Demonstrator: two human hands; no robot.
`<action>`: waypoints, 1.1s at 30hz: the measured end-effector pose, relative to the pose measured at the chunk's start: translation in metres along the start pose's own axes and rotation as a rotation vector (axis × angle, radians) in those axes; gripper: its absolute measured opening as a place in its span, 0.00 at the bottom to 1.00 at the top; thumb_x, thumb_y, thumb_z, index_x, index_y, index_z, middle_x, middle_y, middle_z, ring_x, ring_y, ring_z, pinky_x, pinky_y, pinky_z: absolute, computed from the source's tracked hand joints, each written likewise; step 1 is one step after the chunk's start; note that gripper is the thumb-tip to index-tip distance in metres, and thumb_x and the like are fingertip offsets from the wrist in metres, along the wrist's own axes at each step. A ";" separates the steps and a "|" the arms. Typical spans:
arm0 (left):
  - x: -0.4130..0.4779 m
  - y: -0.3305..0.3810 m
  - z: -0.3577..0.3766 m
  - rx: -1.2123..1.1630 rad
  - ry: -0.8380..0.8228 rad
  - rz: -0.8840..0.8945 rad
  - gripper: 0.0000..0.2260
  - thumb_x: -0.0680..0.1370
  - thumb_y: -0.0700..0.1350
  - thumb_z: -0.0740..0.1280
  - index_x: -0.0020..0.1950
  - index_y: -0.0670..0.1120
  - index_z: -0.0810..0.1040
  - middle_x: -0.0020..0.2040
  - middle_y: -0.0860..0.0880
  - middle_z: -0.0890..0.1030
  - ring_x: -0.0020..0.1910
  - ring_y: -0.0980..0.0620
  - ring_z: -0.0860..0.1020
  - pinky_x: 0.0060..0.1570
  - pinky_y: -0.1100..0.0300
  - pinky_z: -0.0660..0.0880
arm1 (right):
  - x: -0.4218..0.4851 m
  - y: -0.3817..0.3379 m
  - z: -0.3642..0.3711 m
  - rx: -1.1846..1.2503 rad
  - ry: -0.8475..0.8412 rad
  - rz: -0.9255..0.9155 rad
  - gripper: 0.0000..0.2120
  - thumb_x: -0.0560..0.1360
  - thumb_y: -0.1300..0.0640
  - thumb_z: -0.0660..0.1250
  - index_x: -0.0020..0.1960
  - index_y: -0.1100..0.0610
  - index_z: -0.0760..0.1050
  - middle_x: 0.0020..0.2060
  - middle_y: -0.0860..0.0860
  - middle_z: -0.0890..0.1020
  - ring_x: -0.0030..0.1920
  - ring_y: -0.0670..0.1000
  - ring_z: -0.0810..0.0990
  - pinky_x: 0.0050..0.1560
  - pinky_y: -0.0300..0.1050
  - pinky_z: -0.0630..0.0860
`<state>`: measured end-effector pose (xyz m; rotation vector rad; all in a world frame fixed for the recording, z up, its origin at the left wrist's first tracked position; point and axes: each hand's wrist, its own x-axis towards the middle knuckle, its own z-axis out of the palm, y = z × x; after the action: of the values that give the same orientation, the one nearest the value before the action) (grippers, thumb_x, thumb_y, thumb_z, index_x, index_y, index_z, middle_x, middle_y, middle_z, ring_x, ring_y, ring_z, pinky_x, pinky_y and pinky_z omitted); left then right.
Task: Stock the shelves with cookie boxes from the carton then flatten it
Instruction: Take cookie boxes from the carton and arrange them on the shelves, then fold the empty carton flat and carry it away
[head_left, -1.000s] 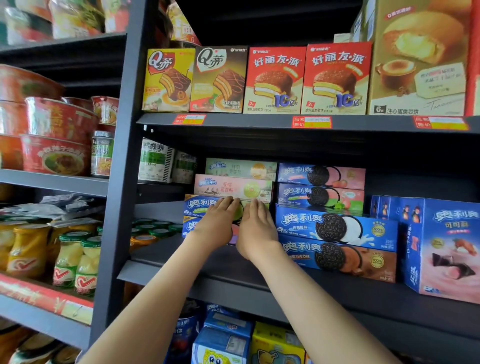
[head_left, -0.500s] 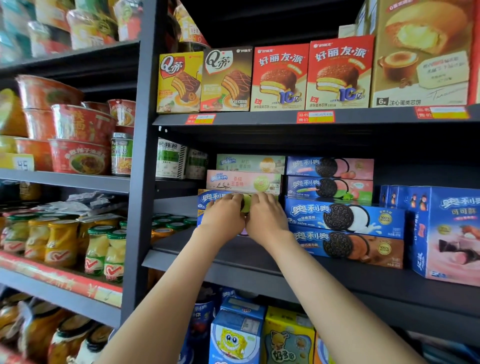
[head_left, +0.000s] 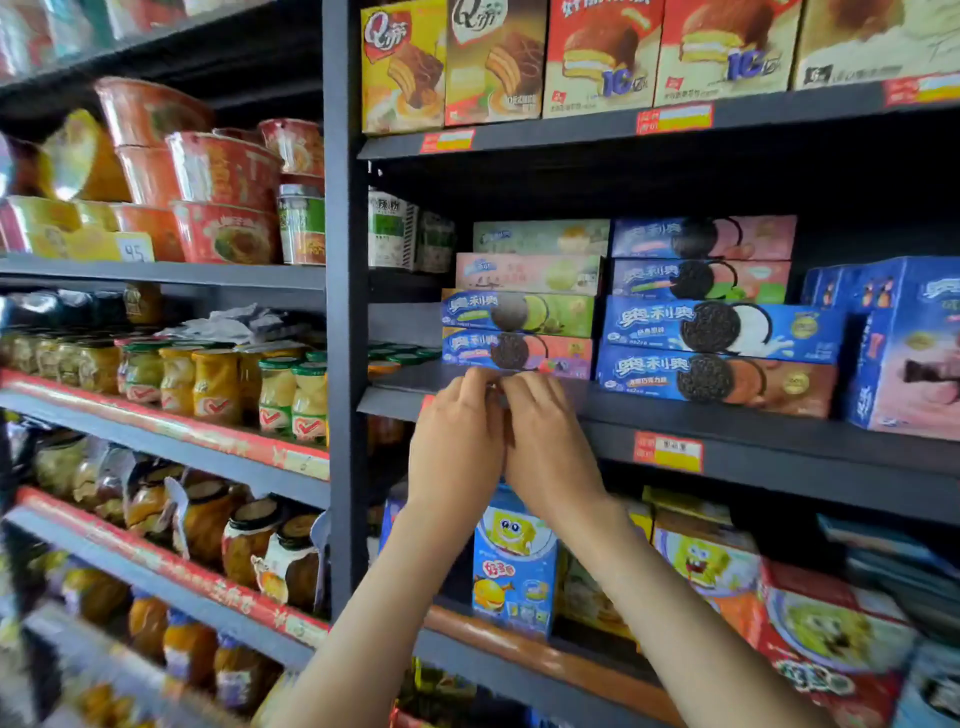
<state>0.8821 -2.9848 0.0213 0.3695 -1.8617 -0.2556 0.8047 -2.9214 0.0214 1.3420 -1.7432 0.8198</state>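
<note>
Left hand (head_left: 457, 441) and right hand (head_left: 550, 447) pressed side by side, backs to the camera, fingers bent, tips meeting just under the front of the bottom cookie box (head_left: 517, 354). Too blurred to tell whether touching that box, pinching something small, or holding nothing. Both forearms slanting up from the lower edge of the view, crossing in front of the cartoon snack boxes (head_left: 514, 564) on the level below and hiding part of them.

Bottom cookie box flat on the middle shelf (head_left: 753, 418), long face forward, set back a little from the lip. Stacked on it, a blue-and-green box (head_left: 517, 313), then a pink box (head_left: 530, 273), then a pale green box (head_left: 540, 237) further back. Just to the right, a second stack of four cookie boxes (head_left: 719, 327), its two lower ones longer and further forward. Near the right edge, a tall blue pack (head_left: 904, 353) standing upright.

Red-and-yellow price tag (head_left: 667, 451) on the shelf lip, right of the hands. Dark upright post (head_left: 345, 312) just left of the hands, dividing the bays. Above, a row of cake boxes (head_left: 597, 57). In the left bay, red noodle bowls (head_left: 223, 171) piled high, jars of yellow fruit (head_left: 213, 384) in rows beneath, more jars lower down, blurred. Beside the post, at the back of the middle shelf, green-and-white packets (head_left: 392, 228).
</note>
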 end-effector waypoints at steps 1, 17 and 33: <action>-0.015 -0.002 0.000 -0.001 -0.018 -0.019 0.13 0.76 0.44 0.56 0.53 0.42 0.76 0.47 0.42 0.81 0.46 0.39 0.78 0.42 0.49 0.73 | -0.013 -0.004 0.001 0.023 0.004 0.007 0.08 0.69 0.65 0.63 0.48 0.61 0.75 0.45 0.57 0.77 0.47 0.59 0.74 0.51 0.49 0.67; -0.251 -0.027 -0.012 0.319 -0.175 -0.691 0.07 0.80 0.41 0.57 0.55 0.43 0.71 0.52 0.43 0.78 0.51 0.41 0.77 0.39 0.56 0.63 | -0.226 -0.060 0.081 0.453 -0.445 -0.136 0.08 0.70 0.66 0.67 0.49 0.62 0.75 0.45 0.57 0.76 0.47 0.58 0.75 0.51 0.49 0.71; -0.638 -0.055 -0.017 0.600 -0.243 -1.648 0.14 0.79 0.43 0.58 0.63 0.42 0.72 0.58 0.44 0.76 0.57 0.45 0.75 0.56 0.55 0.71 | -0.575 -0.124 0.186 0.605 -1.338 0.037 0.15 0.75 0.61 0.62 0.61 0.60 0.73 0.59 0.55 0.74 0.61 0.54 0.69 0.63 0.43 0.64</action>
<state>1.0890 -2.7957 -0.5549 2.3199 -1.3697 -0.8338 0.9731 -2.8364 -0.5653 2.6427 -2.5718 0.4363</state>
